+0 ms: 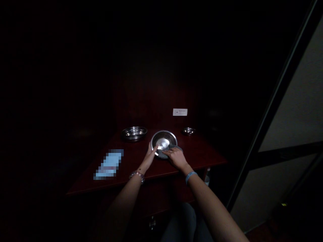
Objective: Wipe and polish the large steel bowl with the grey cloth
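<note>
Taking the metal bowl (pixel 164 142) as the centre of my clock, with twelve straight ahead, my trousered legs (pixel 188 223) are nearest me, toward five. At four, below the tabletop (pixel 199 156), a bottle (pixel 207 177) stands partly in view. A beaded bracelet (pixel 137 176) circles my left wrist and a blue band (pixel 191 176) my right. My left hand (pixel 149 157) grasps the bowl at eight, thumb lapped over the rim. My right hand (pixel 177 157) is at five, fingers bent onto a grey cloth (pixel 162 155), pressing it against the rim. The bowl is tilted, its inside facing me; I cannot tell whether its base touches the dark red top. At eight, well apart, lies a pale blue item (pixel 109 164), too blurred to make out. Farther off, stacked metal dishes (pixel 134 133) sit at ten and a small bowl (pixel 188 131) at two. Beyond, at one, a white socket plate (pixel 180 112) is fixed to the back panel (pixel 151 104).
</note>
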Demonstrator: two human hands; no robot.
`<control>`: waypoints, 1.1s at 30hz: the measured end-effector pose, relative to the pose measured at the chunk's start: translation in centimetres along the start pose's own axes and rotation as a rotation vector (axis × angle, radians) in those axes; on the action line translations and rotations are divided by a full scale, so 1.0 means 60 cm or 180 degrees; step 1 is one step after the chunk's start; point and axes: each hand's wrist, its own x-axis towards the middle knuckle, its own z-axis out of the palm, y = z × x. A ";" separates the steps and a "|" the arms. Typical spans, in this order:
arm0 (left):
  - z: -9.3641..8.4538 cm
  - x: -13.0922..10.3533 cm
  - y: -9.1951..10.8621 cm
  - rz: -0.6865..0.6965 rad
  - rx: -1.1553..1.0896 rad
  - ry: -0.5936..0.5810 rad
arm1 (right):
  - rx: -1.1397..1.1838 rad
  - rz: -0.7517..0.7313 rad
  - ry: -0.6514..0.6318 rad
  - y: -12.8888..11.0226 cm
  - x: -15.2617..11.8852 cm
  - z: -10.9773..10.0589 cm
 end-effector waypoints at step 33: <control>0.006 -0.011 0.023 -0.0345 0.0003 0.0375 | -0.0472 0.0193 0.0144 0.002 0.011 0.033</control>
